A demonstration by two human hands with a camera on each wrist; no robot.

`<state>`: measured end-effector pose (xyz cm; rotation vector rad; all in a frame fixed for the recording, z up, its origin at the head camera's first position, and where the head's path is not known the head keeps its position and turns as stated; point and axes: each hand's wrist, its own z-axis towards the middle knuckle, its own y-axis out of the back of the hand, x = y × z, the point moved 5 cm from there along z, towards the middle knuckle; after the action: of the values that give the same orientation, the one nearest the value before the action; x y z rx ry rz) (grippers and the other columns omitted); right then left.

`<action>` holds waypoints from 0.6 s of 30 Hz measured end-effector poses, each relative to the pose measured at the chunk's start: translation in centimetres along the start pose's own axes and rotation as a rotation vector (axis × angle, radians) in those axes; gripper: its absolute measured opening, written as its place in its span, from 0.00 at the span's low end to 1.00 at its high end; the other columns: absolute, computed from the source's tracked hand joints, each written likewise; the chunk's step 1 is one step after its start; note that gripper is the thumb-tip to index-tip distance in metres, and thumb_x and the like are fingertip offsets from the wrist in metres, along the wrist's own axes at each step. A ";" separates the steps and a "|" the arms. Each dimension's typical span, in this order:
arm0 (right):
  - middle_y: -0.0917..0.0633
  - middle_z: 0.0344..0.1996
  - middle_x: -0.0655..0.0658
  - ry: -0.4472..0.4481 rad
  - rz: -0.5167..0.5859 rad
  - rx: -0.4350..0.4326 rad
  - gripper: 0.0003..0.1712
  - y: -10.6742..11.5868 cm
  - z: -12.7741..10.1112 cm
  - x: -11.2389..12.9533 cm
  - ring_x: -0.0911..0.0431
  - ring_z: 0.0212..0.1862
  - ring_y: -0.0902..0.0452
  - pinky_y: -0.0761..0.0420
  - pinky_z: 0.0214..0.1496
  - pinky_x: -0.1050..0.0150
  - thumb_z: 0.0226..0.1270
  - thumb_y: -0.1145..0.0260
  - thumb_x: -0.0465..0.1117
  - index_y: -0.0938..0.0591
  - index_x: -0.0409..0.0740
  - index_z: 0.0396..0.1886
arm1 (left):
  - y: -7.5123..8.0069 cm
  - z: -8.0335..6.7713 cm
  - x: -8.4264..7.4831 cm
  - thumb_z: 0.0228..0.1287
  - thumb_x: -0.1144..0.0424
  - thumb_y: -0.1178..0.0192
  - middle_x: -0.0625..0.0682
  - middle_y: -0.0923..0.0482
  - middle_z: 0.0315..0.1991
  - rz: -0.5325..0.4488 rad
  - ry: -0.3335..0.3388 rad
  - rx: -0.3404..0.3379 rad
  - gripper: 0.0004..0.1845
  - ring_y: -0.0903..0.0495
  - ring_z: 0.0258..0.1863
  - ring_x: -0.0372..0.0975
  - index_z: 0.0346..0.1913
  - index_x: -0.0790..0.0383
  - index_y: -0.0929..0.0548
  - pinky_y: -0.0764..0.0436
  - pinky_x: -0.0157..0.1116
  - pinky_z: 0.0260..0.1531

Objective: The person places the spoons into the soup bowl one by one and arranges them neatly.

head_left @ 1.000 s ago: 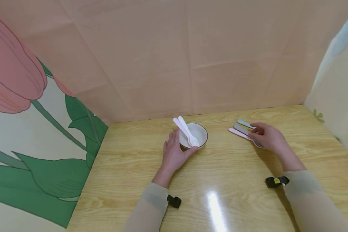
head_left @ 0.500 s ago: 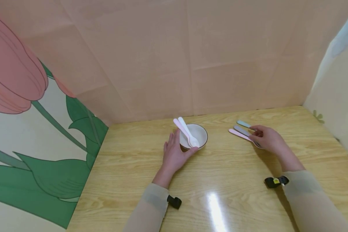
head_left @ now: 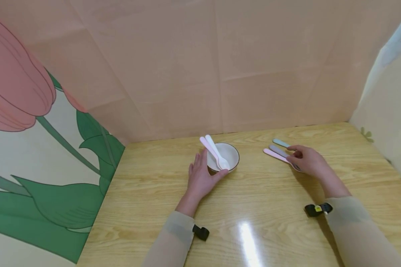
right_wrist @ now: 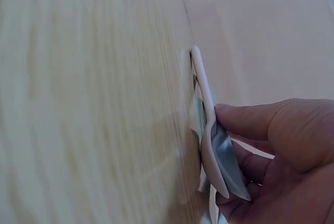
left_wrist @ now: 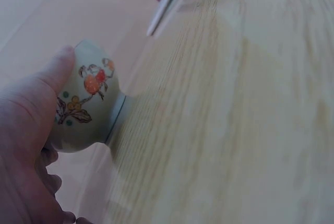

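A small white bowl [head_left: 228,157] with painted fruit on its outside [left_wrist: 90,105] stands mid-table. A pink spoon [head_left: 208,147] and a white spoon [head_left: 217,150] lie in it, handles pointing back left. My left hand [head_left: 200,177] cups the bowl's left side, thumb [left_wrist: 56,73] against its wall. To the right, a pink spoon [head_left: 273,154], a grey spoon [head_left: 278,149] and a blue spoon [head_left: 280,142] lie side by side on the table. My right hand [head_left: 308,161] covers their bowl ends. Its thumb and fingers [right_wrist: 271,140] pinch the grey spoon's bowl [right_wrist: 228,164].
The wooden table [head_left: 254,207] is walled by pink paper at the back, a tulip print [head_left: 26,122] on the left and a pale panel [head_left: 384,104] on the right. Black straps sit on both wrists.
My right hand has shifted slightly over the spoons' bowl ends and its fingers have closed a little. The left hand and the bowl have stayed put.
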<state>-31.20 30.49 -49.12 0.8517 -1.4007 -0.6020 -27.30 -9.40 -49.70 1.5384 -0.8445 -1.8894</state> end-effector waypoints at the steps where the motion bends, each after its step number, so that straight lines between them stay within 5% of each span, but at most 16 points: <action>1: 0.14 0.52 0.29 0.001 0.000 -0.002 0.31 0.0 0.0 0.1 0.43 0.45 0.20 0.24 0.46 0.51 0.85 0.32 0.46 0.24 0.29 0.74 | 0.0 0.0 0.0 0.65 0.23 0.32 0.55 0.45 0.89 0.001 0.000 0.000 0.65 0.52 0.89 0.54 0.91 0.54 0.50 0.50 0.67 0.81; 18: 0.12 0.51 0.34 0.022 0.029 -0.032 0.30 0.3 -0.5 1.9 0.49 0.40 0.22 0.25 0.40 0.56 0.86 0.33 0.46 0.23 0.32 0.75 | -0.1 0.1 0.1 0.64 0.21 0.33 0.54 0.46 0.89 0.001 -0.003 -0.004 0.65 0.53 0.89 0.54 0.91 0.54 0.50 0.50 0.67 0.81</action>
<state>-30.53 29.23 -47.70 0.8097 -1.3775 -0.5898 -27.44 -9.43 -49.83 1.5325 -0.8418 -1.8926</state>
